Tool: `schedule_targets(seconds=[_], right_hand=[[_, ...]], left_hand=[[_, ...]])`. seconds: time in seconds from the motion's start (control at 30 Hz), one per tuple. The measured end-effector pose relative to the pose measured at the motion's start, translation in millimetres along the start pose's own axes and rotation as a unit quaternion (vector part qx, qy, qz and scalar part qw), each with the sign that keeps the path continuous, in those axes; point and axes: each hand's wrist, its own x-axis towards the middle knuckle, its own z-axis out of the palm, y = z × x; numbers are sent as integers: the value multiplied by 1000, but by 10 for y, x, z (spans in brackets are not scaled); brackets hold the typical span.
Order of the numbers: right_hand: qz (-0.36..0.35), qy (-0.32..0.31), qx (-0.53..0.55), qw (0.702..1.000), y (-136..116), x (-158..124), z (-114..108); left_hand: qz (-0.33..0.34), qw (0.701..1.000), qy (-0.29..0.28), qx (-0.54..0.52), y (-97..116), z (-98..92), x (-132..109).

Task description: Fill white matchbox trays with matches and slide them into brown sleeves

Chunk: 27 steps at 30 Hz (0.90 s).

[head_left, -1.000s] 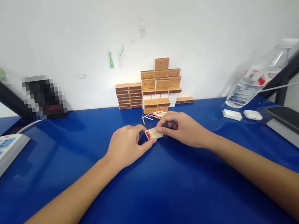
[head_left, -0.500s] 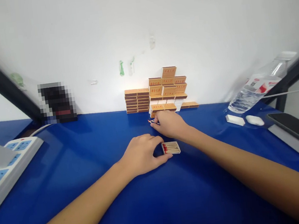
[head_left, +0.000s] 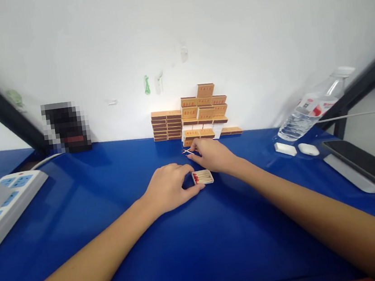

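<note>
My left hand (head_left: 169, 186) rests on the blue table, thumb and fingers closed on the left end of a small open matchbox tray (head_left: 208, 182). Several red-headed matches lie side by side in it. Just beyond, my right hand (head_left: 213, 154) is low over the table with its thumb and index finger around a match (head_left: 187, 151). Other matches cross there, partly covered by the fingers. Behind that hand stands a stepped stack of orange-and-brown matchboxes (head_left: 205, 113) against the wall. A lower, neater stack of matchboxes (head_left: 167, 127) adjoins it on the left.
At the left lies a white power strip (head_left: 29, 189) with a plug in it; a pixelated dark object (head_left: 70, 134) stands behind. To the right are a tilted water bottle (head_left: 302, 117), a white block (head_left: 285, 149), a white earbud case (head_left: 308, 149) and a dark phone (head_left: 364, 164).
The whole view has shifted slightly, so everything appears further left. Crossed matches now show more plainly by my right fingertips. My left hand keeps its hold on the tray.
</note>
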Motion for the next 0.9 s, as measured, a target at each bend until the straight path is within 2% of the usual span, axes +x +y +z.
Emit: schedule_targets(seconds=[0.17, 0.4, 0.6, 0.73, 0.9], right_hand=[[9, -34, 3, 999, -42, -20, -48], [22, -88, -13, 996, 108, -362, -185], [22, -82, -3, 996, 247, -488, -217], [-3, -62, -2, 998, 90, -365, -234], [-15, -101, -55, 993, -244, -210, -226]], left_hand=[[-2, 1000, -1, 2, -19, 7, 1], [7, 1000, 9, 7, -32, 25, -11], [33, 999, -15, -10, -13, 27, -28], [49, 998, -27, -17, 18, 21, -45], [72, 996, -47, -24, 54, 22, -59]])
